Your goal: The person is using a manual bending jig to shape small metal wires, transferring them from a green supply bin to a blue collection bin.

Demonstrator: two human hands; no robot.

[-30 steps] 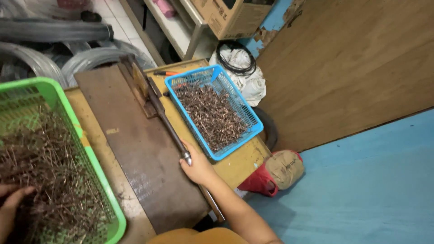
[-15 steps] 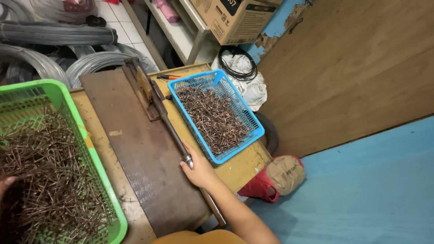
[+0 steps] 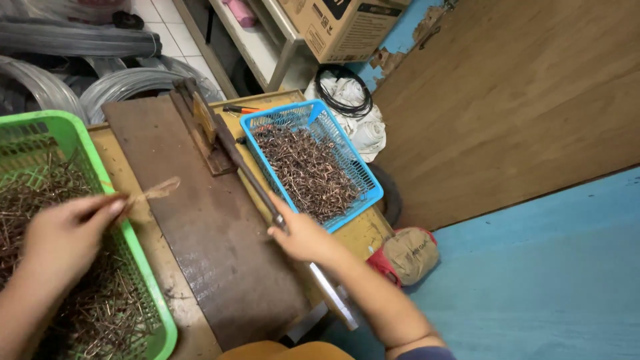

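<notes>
My right hand (image 3: 303, 235) grips the long metal lever handle (image 3: 250, 175) of a bending tool fixed to a dark wooden board (image 3: 200, 220). My left hand (image 3: 63, 237) is raised over the green basket (image 3: 143, 270) and pinches a small bunch of thin wire pieces (image 3: 153, 193), which blur over the board's left edge. The green basket is full of rusty straight wire pieces (image 3: 27, 200). A blue basket (image 3: 363, 177) to the right of the lever holds several bent wire pieces (image 3: 307, 170).
Coils of grey wire (image 3: 100, 87) lie behind the bench. A cardboard box (image 3: 340, 27) sits on a shelf at the back. A white cloth with a black cable (image 3: 350, 107), a small bag (image 3: 407, 253) and a wooden panel (image 3: 507, 113) are on the right.
My left hand has lifted out of the green basket with a bunch of wire pieces and moved toward the board. The right hand has stayed on the lever handle.
</notes>
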